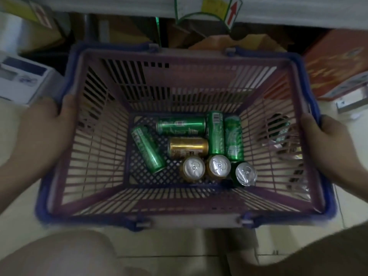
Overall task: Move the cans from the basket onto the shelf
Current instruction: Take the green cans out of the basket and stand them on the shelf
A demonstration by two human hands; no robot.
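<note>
Though dim, pale floor (18,198) beneath basket (189,220)

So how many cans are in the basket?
8. Five lie flat: four green cans and a gold can. Three stand upright in front. None looks hidden.

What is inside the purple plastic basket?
Eight cans in the purple plastic basket: five green cans, three gold cans; three stand upright. Their undersides and the floor beneath stay hidden.
</note>
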